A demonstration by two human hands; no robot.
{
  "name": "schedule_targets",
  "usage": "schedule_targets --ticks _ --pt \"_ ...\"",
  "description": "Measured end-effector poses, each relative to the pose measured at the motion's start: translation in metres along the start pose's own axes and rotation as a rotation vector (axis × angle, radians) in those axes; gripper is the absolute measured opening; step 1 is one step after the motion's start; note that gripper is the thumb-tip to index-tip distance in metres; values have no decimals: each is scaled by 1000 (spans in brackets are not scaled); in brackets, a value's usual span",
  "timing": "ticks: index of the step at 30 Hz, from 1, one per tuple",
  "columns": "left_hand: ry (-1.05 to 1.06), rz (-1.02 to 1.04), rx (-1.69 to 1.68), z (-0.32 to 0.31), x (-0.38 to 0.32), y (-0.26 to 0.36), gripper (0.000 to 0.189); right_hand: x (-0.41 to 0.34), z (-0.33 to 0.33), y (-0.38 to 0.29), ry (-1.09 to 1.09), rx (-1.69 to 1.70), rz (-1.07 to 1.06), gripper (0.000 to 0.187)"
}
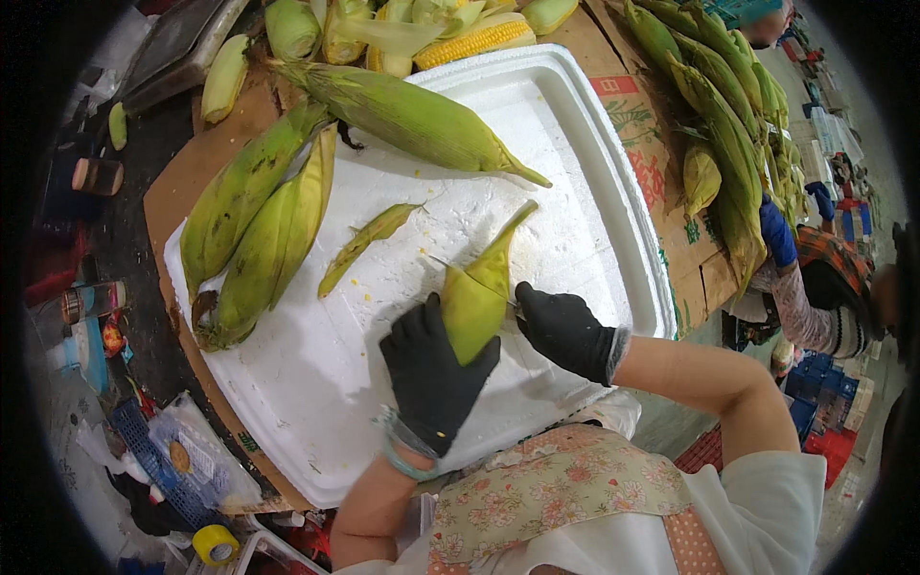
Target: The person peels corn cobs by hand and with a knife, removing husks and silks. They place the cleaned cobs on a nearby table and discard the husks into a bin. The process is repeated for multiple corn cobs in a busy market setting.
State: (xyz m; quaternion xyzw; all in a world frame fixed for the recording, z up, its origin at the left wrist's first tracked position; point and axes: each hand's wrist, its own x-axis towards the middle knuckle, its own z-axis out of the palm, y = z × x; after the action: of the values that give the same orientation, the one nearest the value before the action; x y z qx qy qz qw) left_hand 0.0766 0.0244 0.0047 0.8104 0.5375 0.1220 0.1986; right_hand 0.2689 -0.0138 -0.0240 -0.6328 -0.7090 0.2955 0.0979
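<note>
Both my hands wear dark gloves over a white foam tray point(402, 251). My left hand point(438, 374) grips the lower end of an ear of corn in its green husk point(474, 309), its stem end pointing up and right. My right hand point(568, 330) is closed at the ear's right side on a knife, mostly hidden; the thin blade point(440, 261) crosses the ear, its tip showing at the left. A loose piece of husk point(370, 241) lies left of the ear. Three unhusked ears rest farther left and above, one of them a large green ear point(410, 118) lying across the tray.
Partly husked corn point(474, 42) lies beyond the tray's far edge. A heap of unhusked corn point(719, 108) covers the cardboard point(647, 144) at right, where another person's blue-gloved hand point(778, 230) touches it. Yellow tape point(215, 544) and a blue basket point(154, 460) sit lower left.
</note>
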Motion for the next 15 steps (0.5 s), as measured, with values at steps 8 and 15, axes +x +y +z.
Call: schedule_targets --ticks 8,15 --pt "48 -26 237 16 -18 29 74 10 -8 -9 -37 -91 -12 17" --pt "43 180 -167 1 3 -18 69 10 0 -6 23 -146 9 19"
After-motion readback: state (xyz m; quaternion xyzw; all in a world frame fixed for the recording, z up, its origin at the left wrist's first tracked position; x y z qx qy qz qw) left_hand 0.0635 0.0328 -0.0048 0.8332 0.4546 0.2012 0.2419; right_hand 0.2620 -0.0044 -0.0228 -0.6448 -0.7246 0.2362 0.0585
